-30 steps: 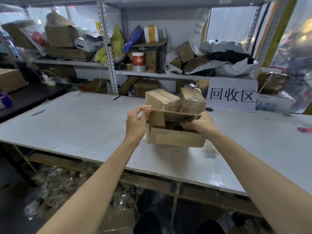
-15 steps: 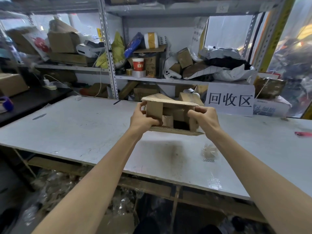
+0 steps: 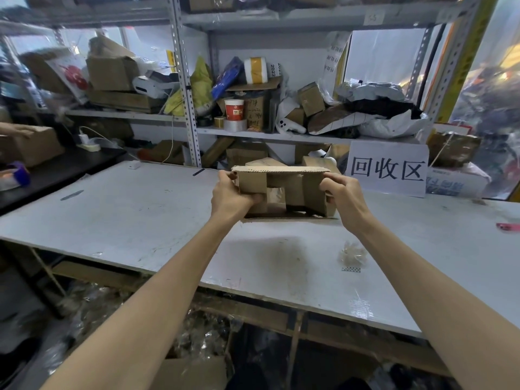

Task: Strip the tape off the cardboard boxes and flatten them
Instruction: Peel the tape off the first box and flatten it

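Note:
I hold a small brown cardboard box (image 3: pixel 284 190) above the white table (image 3: pixel 140 215), its open side turned toward me so the inner flaps and a strip of clear tape show. My left hand (image 3: pixel 232 194) grips the box's left end, thumb on top and fingers curled underneath. At the right end, my right hand (image 3: pixel 342 192) pinches the wall with curled fingers. Two more taped boxes (image 3: pixel 264 163) sit on the table right behind it, mostly hidden.
A white sign with black characters (image 3: pixel 387 171) leans at the back right. A crumpled wad of clear tape (image 3: pixel 353 253) lies on the table near my right forearm. Metal shelves (image 3: pixel 185 80) packed with boxes and bags rise behind. Another person's hand (image 3: pixel 15 132) rests on a box at far left.
The box went from resting on the table to being lifted and tipped, so its opening now faces me. Both hands shifted from its top edge to its two ends.

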A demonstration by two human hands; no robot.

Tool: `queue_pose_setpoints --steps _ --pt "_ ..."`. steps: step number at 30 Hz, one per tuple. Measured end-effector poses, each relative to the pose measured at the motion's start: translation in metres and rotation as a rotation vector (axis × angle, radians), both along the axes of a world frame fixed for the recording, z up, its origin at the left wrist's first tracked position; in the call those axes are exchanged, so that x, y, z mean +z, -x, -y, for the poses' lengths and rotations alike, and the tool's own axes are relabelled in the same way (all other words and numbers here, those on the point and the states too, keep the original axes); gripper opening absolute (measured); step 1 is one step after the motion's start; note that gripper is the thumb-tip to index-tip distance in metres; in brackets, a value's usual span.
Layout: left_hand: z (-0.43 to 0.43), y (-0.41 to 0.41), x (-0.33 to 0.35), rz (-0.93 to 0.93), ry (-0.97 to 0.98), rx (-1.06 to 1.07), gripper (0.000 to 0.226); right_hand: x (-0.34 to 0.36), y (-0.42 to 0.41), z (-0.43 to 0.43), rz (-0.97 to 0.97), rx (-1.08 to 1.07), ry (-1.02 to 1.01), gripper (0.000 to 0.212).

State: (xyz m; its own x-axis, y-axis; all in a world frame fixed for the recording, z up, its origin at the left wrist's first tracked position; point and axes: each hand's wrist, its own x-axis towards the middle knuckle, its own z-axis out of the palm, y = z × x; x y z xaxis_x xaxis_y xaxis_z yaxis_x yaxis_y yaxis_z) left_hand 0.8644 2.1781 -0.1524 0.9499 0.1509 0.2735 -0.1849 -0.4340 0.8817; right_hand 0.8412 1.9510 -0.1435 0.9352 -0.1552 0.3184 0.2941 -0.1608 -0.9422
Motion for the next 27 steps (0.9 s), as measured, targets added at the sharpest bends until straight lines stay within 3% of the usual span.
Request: queue_pose_setpoints --steps 3,6,10,14,17,19,22,27 --pt "0.002 0.000 -0.001 0.003 -0.012 0.011 0.087 0.002 -0.002 -0.004 0.000 0.019 0.008 0.011" --pt "0.001 0.002 0.000 0.022 -0.057 0.091 0.081 0.003 -0.003 -0.007 -0.004 0.027 0.010 0.015" --pt "-0.007 0.008 0.007 -0.076 0.168 -0.189 0.069 0.005 -0.002 -0.005 -0.019 -0.002 -0.033 0.019" --pt "-0.017 0.008 0.009 -0.133 0.181 -0.303 0.071 0.008 -0.002 -0.002 -0.081 0.035 -0.027 0.041" --pt "-0.023 0.010 0.010 -0.163 0.237 -0.373 0.068 0.008 -0.004 -0.001 -0.089 0.075 -0.021 0.035" --pt "-0.024 0.014 0.011 -0.211 0.375 -0.448 0.058 0.007 -0.003 0.000 -0.081 0.066 -0.072 0.034" --pt "-0.021 0.014 0.014 -0.191 0.578 -0.356 0.032 0.006 0.000 0.002 -0.123 0.151 -0.205 0.031" --pt "-0.016 0.006 0.011 -0.134 0.494 -0.254 0.041 0.001 -0.004 0.004 -0.119 0.025 -0.072 0.033"
